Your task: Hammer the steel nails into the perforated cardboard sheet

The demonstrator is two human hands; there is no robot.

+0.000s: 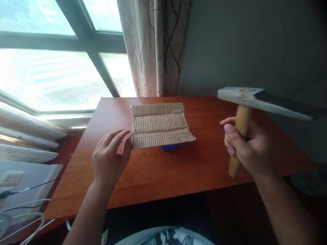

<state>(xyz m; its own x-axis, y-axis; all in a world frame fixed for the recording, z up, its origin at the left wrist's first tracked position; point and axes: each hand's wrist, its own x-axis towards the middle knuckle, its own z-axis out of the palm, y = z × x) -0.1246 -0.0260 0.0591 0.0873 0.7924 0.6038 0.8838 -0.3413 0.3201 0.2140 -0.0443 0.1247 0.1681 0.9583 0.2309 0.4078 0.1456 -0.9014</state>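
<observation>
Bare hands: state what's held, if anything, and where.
Right hand grips a pale-headed hammer by its wooden handle. Left hand is at the left edge of the perforated brown cardboard sheet; its grip is unclear.

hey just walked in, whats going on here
A person's right hand grips a hammer by its wooden handle, head up, over the right part of a table. The left hand is at the left edge of a cardboard sheet full of small holes; whether it pinches the sheet is hard to tell. A blue thing shows beneath the sheet, mostly hidden.
</observation>
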